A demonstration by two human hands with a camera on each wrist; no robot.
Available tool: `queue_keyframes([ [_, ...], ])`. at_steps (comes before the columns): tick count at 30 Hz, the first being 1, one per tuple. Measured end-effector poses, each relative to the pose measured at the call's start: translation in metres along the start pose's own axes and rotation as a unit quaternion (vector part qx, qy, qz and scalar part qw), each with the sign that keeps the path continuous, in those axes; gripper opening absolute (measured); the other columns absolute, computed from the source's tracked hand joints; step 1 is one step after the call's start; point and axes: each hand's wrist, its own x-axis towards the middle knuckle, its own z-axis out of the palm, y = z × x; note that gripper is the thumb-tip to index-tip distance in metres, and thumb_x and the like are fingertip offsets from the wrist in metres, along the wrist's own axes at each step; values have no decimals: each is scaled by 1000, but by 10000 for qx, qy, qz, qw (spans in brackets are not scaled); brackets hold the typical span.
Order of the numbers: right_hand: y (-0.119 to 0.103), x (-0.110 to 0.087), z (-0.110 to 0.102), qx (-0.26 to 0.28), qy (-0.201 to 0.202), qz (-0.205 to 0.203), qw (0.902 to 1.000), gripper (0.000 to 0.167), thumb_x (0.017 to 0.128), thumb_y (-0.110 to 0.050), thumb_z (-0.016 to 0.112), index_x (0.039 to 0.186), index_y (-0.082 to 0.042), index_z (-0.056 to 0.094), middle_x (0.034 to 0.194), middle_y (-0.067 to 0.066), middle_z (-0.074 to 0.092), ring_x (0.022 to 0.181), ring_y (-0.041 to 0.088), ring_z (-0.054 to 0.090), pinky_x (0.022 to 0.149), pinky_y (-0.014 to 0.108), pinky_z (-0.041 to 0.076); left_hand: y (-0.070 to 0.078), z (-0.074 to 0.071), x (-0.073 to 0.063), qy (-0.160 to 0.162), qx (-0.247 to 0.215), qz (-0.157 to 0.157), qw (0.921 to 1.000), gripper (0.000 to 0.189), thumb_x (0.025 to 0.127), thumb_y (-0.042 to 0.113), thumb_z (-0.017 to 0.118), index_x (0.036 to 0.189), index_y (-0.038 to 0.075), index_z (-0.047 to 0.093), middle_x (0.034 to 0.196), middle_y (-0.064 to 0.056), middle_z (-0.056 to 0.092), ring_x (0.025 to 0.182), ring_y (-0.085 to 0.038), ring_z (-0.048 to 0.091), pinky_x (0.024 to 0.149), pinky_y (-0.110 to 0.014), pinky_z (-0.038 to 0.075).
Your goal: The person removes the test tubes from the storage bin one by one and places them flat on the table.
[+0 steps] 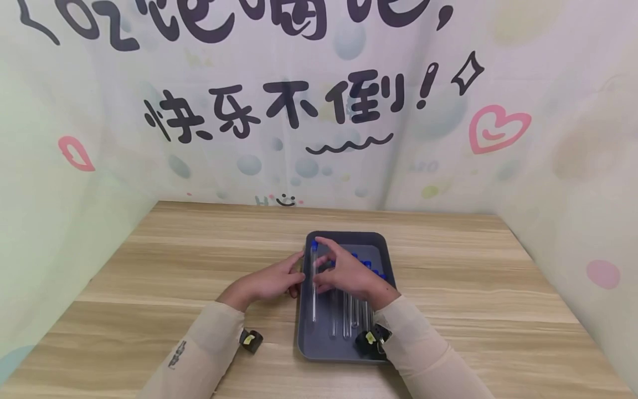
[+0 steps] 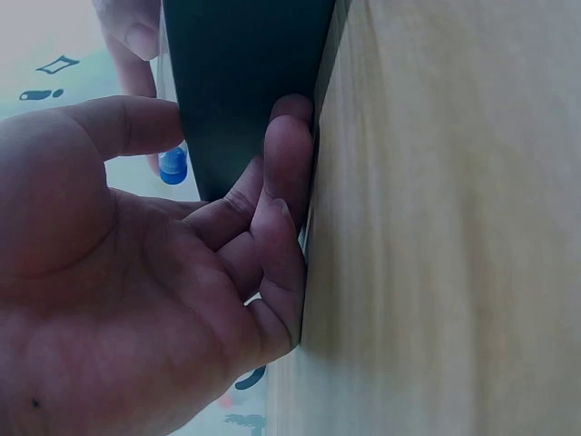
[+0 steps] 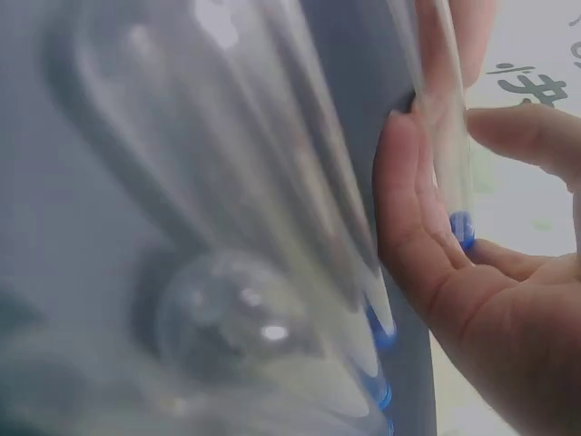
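Note:
In the head view a dark grey tray (image 1: 319,349) lies on the wooden table. My right hand (image 1: 349,275) is over it, pinching a clear test tube (image 1: 314,302) with a blue cap between thumb and fingers, along the tray's left side. The right wrist view shows this tube (image 3: 451,154) between the thumb and fingers, cap at the far end. Several more blue-capped test tubes (image 1: 347,318) lie in the tray, partly hidden by the right arm. My left hand (image 1: 271,280) grips the tray's left side, thumb at the rim, curled fingers against the outer wall (image 2: 231,82).
The wooden table (image 1: 199,244) extends around the tray. A printed white cloth (image 1: 224,166) hangs behind it, with more cloth at both sides. Small black wrist cameras (image 1: 251,341) sit at both wrists, the right one above the tray's near right corner.

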Motion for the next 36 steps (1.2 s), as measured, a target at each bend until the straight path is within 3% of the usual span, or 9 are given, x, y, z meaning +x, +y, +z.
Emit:
queue_keyframes([
  [13,-6,-3,-2,-88,327,-128,9993,91,84,10,61,158,-23,20,120,21,48,75,24,69,72,41,61,1,0,0,137,67,-236,9996,65,105,22,43,161,12,12,90,-9,65,79,-19,62,77,-31,47],
  [24,-7,-7,-4,121,524,-203,9983,78,86,5,55,154,-20,25,109,15,48,70,21,61,67,45,61,2,1,0,134,-17,-93,9999,67,104,20,44,161,12,11,89,-11,66,78,-20,62,74,-31,48],
  [36,-9,-10,-4,161,559,-262,9980,69,94,2,54,154,-16,25,110,17,49,75,21,60,67,47,61,1,2,-1,105,-18,-81,9999,66,104,20,42,162,14,11,85,-9,66,77,-21,61,72,-31,47],
])
